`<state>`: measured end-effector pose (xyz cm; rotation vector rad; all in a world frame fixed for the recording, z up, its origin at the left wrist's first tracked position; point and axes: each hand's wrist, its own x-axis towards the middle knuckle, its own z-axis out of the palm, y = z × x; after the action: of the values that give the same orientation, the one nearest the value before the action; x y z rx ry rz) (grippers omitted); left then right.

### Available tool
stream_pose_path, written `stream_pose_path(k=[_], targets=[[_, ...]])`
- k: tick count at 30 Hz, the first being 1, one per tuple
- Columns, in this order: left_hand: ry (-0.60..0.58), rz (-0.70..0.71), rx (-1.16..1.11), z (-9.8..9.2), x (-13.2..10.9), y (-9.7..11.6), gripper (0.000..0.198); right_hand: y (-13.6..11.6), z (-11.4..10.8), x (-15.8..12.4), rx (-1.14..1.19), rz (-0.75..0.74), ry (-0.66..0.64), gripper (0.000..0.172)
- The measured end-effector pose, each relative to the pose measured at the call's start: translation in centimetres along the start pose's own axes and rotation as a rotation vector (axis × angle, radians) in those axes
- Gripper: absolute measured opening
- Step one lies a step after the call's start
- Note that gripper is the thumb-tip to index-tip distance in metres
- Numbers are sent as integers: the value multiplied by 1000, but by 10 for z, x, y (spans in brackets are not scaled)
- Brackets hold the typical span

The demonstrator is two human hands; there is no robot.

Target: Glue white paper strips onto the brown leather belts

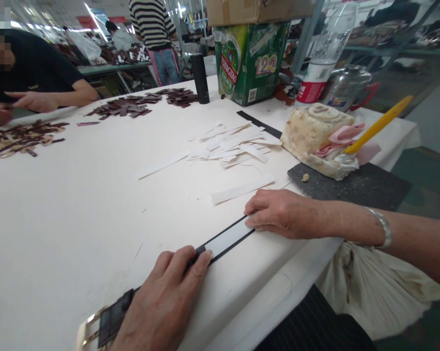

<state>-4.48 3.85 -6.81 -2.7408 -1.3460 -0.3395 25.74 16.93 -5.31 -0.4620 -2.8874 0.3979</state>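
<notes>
A black belt strap with a white strip (227, 239) along its middle lies slantwise on the table near its front edge. The fingers of my left hand (165, 297) close round the strap at the white strip's lower end. Beyond that hand, at the bottom left, is the belt's gold buckle (89, 327). My right hand (278, 213) pinches the strap at the strip's upper end; that end is hidden under the fingers. Just above the strap lies a loose white strip (238, 192), touched by neither hand.
White strips (234, 146) lie mid-table. At right, a glue-stained block (315, 141) with a yellow-handled tool (381, 124), a bottle (324, 53) and metal mug (346, 85). A green box (251, 63) and black cylinder (200, 78) stand behind. Brown pieces (128, 105) lie near a seated person.
</notes>
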Motion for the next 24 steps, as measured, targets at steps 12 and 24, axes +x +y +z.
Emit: stream_pose_path(k=[12, 24], targets=[[30, 19, 4, 2, 0, -2, 60, 9, 0, -18, 54, 78, 137, 13], [-37, -10, 6, 1, -6, -5, 65, 6, 6, -26, 22, 231, 215, 13]])
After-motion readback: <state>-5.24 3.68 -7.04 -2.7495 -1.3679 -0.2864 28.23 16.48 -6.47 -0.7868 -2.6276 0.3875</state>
